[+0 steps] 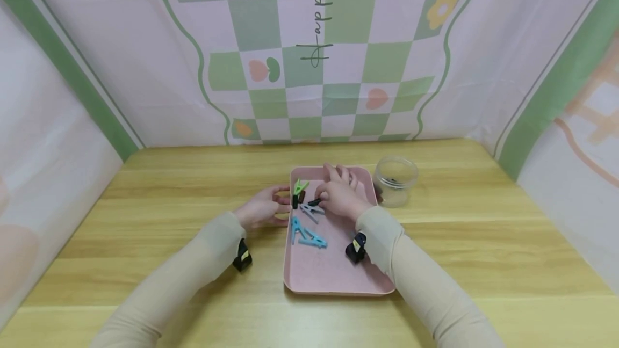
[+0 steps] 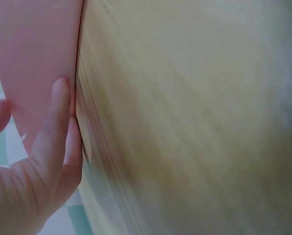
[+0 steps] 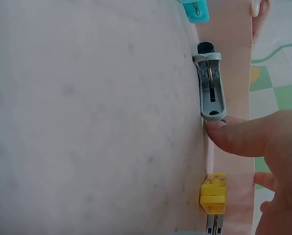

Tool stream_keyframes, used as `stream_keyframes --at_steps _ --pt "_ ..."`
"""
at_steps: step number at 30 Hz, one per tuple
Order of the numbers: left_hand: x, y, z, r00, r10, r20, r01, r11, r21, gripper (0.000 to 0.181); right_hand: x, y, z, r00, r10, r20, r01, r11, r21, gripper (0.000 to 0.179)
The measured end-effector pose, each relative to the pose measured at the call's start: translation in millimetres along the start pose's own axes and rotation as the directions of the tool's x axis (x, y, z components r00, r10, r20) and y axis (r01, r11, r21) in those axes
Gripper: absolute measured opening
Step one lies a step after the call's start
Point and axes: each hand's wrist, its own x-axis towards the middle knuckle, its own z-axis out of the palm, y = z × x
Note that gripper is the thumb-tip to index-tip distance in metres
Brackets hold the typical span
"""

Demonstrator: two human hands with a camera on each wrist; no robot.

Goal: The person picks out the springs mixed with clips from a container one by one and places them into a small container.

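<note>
A pink tray (image 1: pixel 333 278) holds several clothespins. At its left outer wall, my left hand (image 1: pixel 261 207) touches the side with extended fingers; in the left wrist view a fingertip (image 2: pixel 61 85) lies against the pink wall. My right hand (image 1: pixel 340 197) reaches palm down into the tray's far part, fingers spread toward the far rim. Beside its thumb are a small black piece (image 1: pixel 315 202) and a grey clothespin (image 1: pixel 311 210). The right wrist view shows the thumb (image 3: pixel 234 137) straight, its tip at the grey clothespin's end. A yellow piece with metal prongs (image 3: pixel 213 193) stands near that thumb.
Left inside the tray lie a green clothespin (image 1: pixel 300 187), a dark brown piece (image 1: pixel 302 196) and blue clothespins (image 1: pixel 314 239). A clear round jar (image 1: pixel 395 181) with something dark inside stands by the tray's far right corner. A printed cloth (image 1: pixel 300 106) hangs behind the wooden table (image 1: pixel 169 192).
</note>
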Motion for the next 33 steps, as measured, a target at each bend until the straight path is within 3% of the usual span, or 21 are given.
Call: stream_keyframes --at_steps 33 --pt "1.0 -1.9 -2.2 1.0 0.005 0.013 -0.005 1.0 -0.004 0.063 0.4 -0.9 -2.6 0.998 0.037 -0.055 -0.034 0.998 0.046 0.011"
